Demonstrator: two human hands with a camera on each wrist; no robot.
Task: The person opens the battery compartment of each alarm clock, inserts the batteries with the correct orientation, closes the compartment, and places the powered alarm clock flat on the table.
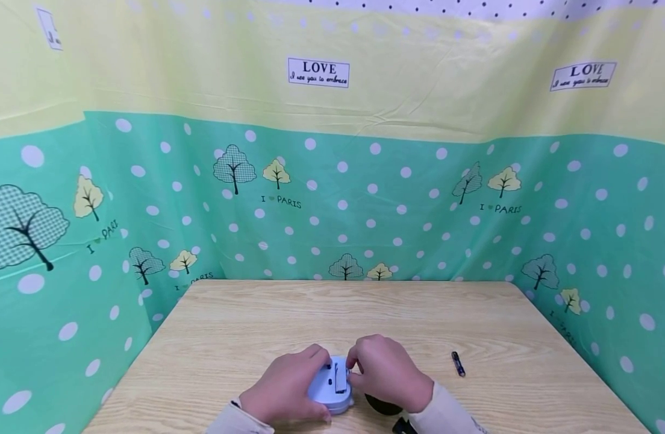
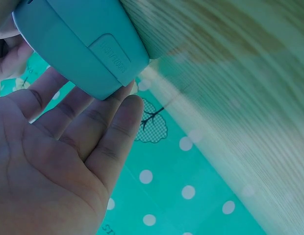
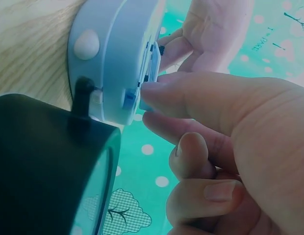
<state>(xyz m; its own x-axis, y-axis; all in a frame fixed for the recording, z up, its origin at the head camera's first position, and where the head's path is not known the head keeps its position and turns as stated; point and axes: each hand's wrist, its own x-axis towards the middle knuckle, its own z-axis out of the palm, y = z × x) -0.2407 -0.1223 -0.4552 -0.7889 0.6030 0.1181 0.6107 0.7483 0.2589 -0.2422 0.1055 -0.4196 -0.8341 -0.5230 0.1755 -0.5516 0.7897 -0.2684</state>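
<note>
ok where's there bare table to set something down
Bare tabletop runs from the far edge towards the blue device, and left of the left hand. Another patch lies between the small dark cylinder and the tabletop's right edge. Crowded: around the device, the right hand and a black object.

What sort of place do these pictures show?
Probably a curtained-off work corner, though the wider room is hidden. Patterned green-and-yellow fabric surrounds a pale wood-grain table on three sides, and a rounded light-blue plastic device sits on top.
</note>
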